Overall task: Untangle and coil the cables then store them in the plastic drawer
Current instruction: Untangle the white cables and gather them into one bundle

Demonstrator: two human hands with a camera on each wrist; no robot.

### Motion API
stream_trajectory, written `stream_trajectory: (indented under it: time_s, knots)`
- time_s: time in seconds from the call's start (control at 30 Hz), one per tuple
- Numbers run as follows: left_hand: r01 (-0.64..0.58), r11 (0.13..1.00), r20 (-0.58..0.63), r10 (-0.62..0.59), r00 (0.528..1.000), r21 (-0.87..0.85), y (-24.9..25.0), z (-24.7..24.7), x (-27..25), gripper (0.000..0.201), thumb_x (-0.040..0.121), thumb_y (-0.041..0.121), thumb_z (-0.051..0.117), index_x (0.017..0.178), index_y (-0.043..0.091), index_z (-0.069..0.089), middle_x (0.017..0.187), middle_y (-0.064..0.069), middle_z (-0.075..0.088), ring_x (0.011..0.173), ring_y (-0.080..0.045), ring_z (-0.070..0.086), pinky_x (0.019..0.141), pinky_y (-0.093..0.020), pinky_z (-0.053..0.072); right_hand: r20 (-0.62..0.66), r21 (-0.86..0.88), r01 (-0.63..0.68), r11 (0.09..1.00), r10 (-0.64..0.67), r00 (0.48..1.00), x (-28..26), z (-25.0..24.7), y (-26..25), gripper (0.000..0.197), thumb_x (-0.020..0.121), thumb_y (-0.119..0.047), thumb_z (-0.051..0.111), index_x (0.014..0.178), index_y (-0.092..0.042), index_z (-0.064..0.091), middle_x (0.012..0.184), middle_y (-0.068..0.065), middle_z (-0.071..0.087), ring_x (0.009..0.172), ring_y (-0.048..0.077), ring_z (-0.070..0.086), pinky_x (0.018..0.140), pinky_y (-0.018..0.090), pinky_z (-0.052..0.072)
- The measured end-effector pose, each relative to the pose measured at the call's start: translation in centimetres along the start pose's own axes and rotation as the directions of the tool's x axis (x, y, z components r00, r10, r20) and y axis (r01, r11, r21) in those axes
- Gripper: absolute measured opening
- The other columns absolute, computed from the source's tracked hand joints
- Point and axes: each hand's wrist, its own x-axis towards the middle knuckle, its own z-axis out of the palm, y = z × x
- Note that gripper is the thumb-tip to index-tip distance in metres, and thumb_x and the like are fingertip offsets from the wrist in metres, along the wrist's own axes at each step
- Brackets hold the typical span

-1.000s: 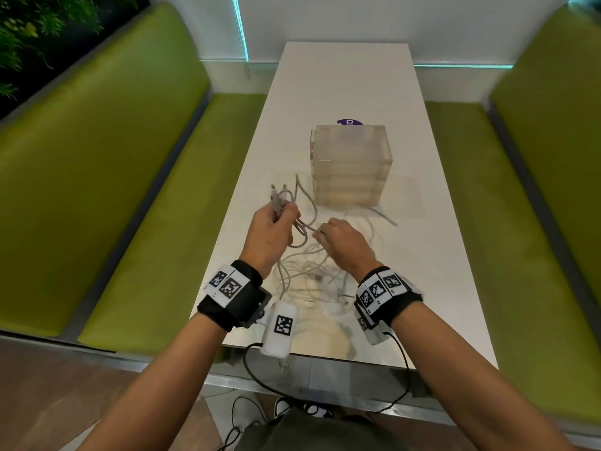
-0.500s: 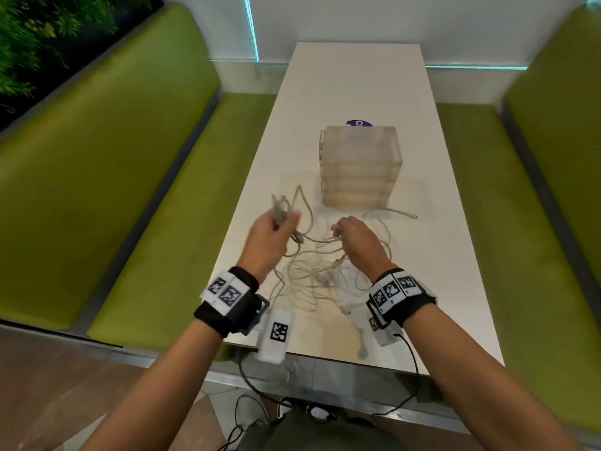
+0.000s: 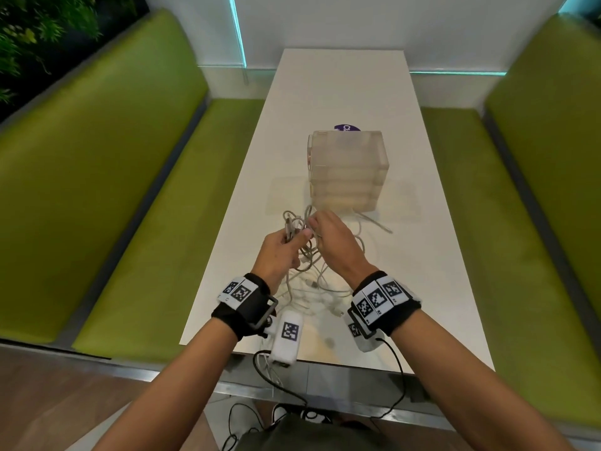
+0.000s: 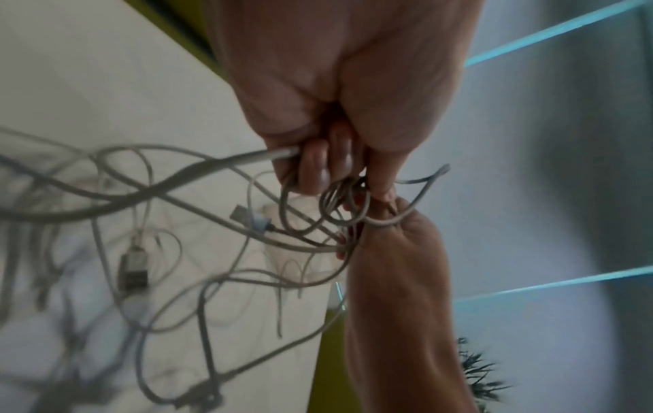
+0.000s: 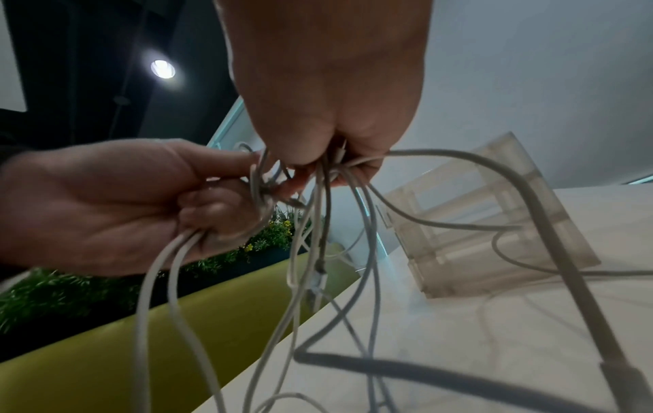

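Note:
A tangle of white and grey cables (image 3: 320,281) lies on the white table (image 3: 341,92), partly lifted between my hands. My left hand (image 3: 283,245) grips a bunch of cable loops and plugs (image 4: 339,195) above the table. My right hand (image 3: 328,234) sits close beside it, fingers pinching several strands (image 5: 328,173) that hang down toward the table. USB plugs (image 4: 132,268) dangle in the tangle. The translucent plastic drawer unit (image 3: 346,170) stands just beyond my hands, with its drawers closed, also seen in the right wrist view as a plastic drawer (image 5: 494,223).
Green bench seats (image 3: 140,190) run along both sides of the narrow table. A purple round sticker (image 3: 346,127) shows behind the drawer unit. One loose cable end (image 3: 377,222) lies at the drawer's front right. Plants (image 3: 29,34) fill the far left.
My right hand has moved left and forward to meet the left hand, now touching the bunch it holds. The view has shifted slightly, and more cable is lifted off the table.

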Motion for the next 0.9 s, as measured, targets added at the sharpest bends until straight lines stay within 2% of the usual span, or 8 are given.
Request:
stream_trajectory:
  time_s: [0.2, 0.33, 0.4, 0.5, 0.6, 0.7, 0.8, 0.9]
  knots:
    - [0.048, 0.995, -0.088, -0.056, 0.995, -0.088, 0.9, 0.3, 0.5, 0.014, 0.089, 0.020, 0.064, 0.080, 0.010, 0.059, 0.052, 0.008, 0.034, 0.045, -0.009, 0.024, 0.046, -0.022, 0.025, -0.026, -0.074, 0.043, 0.996, -0.045, 0.999, -0.1, 0.6, -0.4, 0.014, 0.098, -0.010, 0.036, 0.096, -0.005, 0.049, 0.098, 0.010, 0.049, 0.090, 0.023, 0.045, 0.076, 0.036, 0.041]
    - [-0.061, 0.997, -0.228, 0.068, 0.971, 0.038, 1.7, 0.5, 0.1, 0.012, 0.089, 0.012, 0.061, 0.078, 0.007, 0.059, 0.066, -0.007, 0.047, 0.052, -0.012, 0.032, 0.049, -0.026, 0.030, 0.044, -0.204, 0.036, 0.978, -0.028, 0.999, 0.3, 1.4, 0.9, 0.018, 0.092, -0.002, 0.038, 0.102, -0.004, 0.052, 0.101, 0.009, 0.050, 0.092, 0.021, 0.043, 0.077, 0.035, 0.042]
    - [-0.111, 0.994, -0.261, 0.111, 0.959, 0.014, 2.2, 0.4, -0.3, 0.008, 0.089, 0.013, 0.061, 0.085, 0.006, 0.060, 0.069, -0.008, 0.046, 0.052, -0.012, 0.031, 0.050, -0.027, 0.030, 0.085, -0.269, 0.030, 0.963, -0.007, 0.996, 0.2, 1.9, 2.5, 0.023, 0.094, -0.008, 0.034, 0.101, -0.002, 0.055, 0.101, 0.013, 0.054, 0.093, 0.028, 0.047, 0.078, 0.039, 0.043]
    - [-0.169, 0.986, -0.269, 0.161, 0.950, -0.006, 2.7, -0.2, -0.8, 0.007, 0.090, 0.014, 0.062, 0.085, 0.009, 0.063, 0.071, -0.006, 0.052, 0.048, -0.008, 0.034, 0.048, -0.022, 0.032, 0.017, -0.259, -0.007, 0.966, 0.012, 1.000, -0.1, 2.1, 4.1, 0.026, 0.100, -0.018, 0.039, 0.096, -0.001, 0.058, 0.096, 0.016, 0.056, 0.089, 0.032, 0.051, 0.075, 0.039, 0.041]
    - [-0.218, 0.976, -0.291, 0.204, 0.935, -0.017, 2.6, -0.5, -1.4, 0.008, 0.091, 0.011, 0.061, 0.083, 0.013, 0.061, 0.071, -0.001, 0.055, 0.047, -0.001, 0.040, 0.050, -0.017, 0.036, -0.036, -0.271, 0.054, 0.961, -0.066, 0.997, 0.4, 1.8, 3.7, 0.022, 0.095, -0.023, 0.052, 0.088, -0.004, 0.060, 0.087, 0.012, 0.057, 0.080, 0.030, 0.054, 0.067, 0.040, 0.046]
    - [-0.228, 0.973, -0.360, 0.196, 0.912, -0.047, 2.6, -1.4, -1.5, 0.013, 0.091, 0.010, 0.060, 0.080, 0.016, 0.060, 0.069, 0.000, 0.053, 0.045, -0.001, 0.038, 0.047, -0.018, 0.036, -0.031, -0.269, 0.112, 0.957, -0.125, 0.992, 0.5, 1.6, 3.3, 0.026, 0.087, -0.037, 0.062, 0.085, -0.011, 0.064, 0.084, 0.003, 0.057, 0.073, 0.022, 0.056, 0.060, 0.026, 0.039]
    - [-0.219, 0.974, -0.432, 0.176, 0.885, -0.051, 2.8, -3.1, -1.0, 0.015, 0.091, 0.010, 0.059, 0.078, 0.017, 0.058, 0.068, 0.001, 0.052, 0.046, -0.005, 0.036, 0.048, -0.023, 0.035, 0.049, -0.095, 0.106, 0.990, -0.101, 0.994, 0.3, 0.9, 3.1, 0.031, 0.081, -0.045, 0.067, 0.094, -0.016, 0.066, 0.090, -0.009, 0.050, 0.073, 0.010, 0.053, 0.062, 0.020, 0.039]
    - [-0.214, 0.974, -0.468, 0.155, 0.870, -0.075, 2.6, -4.1, -0.6, 0.013, 0.091, 0.009, 0.058, 0.080, 0.016, 0.057, 0.069, 0.000, 0.052, 0.047, -0.007, 0.035, 0.049, -0.024, 0.034, 0.116, -0.065, 0.148, 0.987, -0.140, 0.983, 0.3, 0.7, 3.3, 0.031, 0.083, -0.041, 0.067, 0.102, -0.017, 0.067, 0.092, -0.012, 0.045, 0.073, 0.008, 0.051, 0.067, 0.022, 0.043]
